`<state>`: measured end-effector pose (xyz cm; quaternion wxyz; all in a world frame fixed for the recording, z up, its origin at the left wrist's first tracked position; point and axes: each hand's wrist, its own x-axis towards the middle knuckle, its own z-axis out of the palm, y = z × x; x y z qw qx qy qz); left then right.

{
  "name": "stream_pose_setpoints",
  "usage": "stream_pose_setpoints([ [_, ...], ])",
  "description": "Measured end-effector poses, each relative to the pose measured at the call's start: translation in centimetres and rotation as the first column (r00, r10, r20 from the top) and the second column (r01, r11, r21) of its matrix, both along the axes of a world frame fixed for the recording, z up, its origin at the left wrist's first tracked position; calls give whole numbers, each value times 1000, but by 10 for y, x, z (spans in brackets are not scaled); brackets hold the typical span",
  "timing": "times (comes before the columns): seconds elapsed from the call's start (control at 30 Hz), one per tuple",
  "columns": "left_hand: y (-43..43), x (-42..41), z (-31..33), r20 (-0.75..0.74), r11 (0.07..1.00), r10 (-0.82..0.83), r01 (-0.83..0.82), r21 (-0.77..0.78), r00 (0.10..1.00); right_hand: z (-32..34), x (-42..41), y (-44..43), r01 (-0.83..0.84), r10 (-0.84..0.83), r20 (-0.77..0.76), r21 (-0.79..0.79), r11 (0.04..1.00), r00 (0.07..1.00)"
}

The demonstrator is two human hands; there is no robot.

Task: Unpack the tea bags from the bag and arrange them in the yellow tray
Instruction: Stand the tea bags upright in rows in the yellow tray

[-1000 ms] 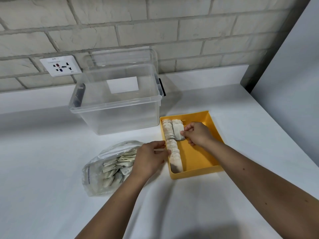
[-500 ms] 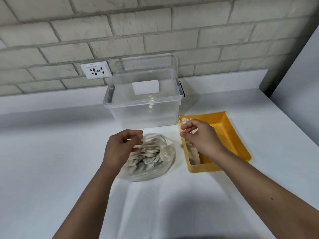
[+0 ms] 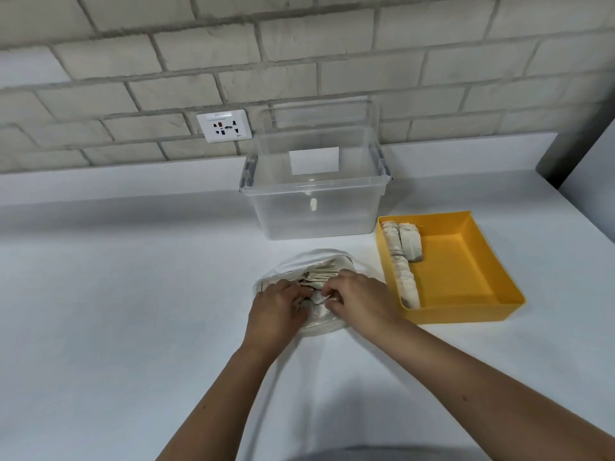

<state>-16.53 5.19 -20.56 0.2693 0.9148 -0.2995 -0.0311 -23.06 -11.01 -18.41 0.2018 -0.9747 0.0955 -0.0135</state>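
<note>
My right hand (image 3: 359,301) has left the yellow tray (image 3: 466,315); it and the left hand (image 3: 278,309) now meet in the bag (image 3: 293,265) on the desk (image 3: 133,294), both gripping tea bags (image 3: 321,277). Tray holds 1 full row; next batch pending.

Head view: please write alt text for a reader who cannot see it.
Two hands work in a clear bag of tea bags on a white table: the left hand at its opening, the right hand pinching one tea bag. Right of it, a yellow tray holds rows of tea bags; a clear bin stands behind.
</note>
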Motion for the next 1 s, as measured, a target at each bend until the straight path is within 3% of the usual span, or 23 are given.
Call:
stream_pose_setpoints([
  [0.1, 2, 2, -2, -54, 1000, 11, -13, -28, 998, 0, 5, 1, 2, -2, 17, -9, 1000, 1000],
  [0.27, 4, 3, 2, -147, 986, -10, -15, -165, 989, 12, 7, -2, -59, 48, 100, 115, 992, 994],
  [0.37, 5, 3, 5, -199, 965, 34, -84, -248, 979, 22, 16, -5, -42, 2, 168, 237, 970, 986],
  [0.47, 10, 6, 14, -342, 914, 81, -207, -348, 936, 21, 22, -8, 7, -80, 212, 325, 946, 974],
  [0.63, 21, 6, 19, -639, 760, 43, -440, -478, 768, 4, 20, -7, 21, -37, 70, 205, 979, 997],
  [0.83, 21, 2, 26, -771, 627, -94, -564, -537, 630, -5, 26, 3, -31, 35, 49, -71, 997, 998],
  [0.93, 20, -1, 31, -800, 584, -109, -614, -532, 590, -8, 28, 1, -29, 33, 65, -65, 997, 997],
  [1.0, 20, -2, 35, -801, 549, -107, -637, -542, 589, -7, 26, -4, 2, -5, 105, 23, 1000, 995],
])
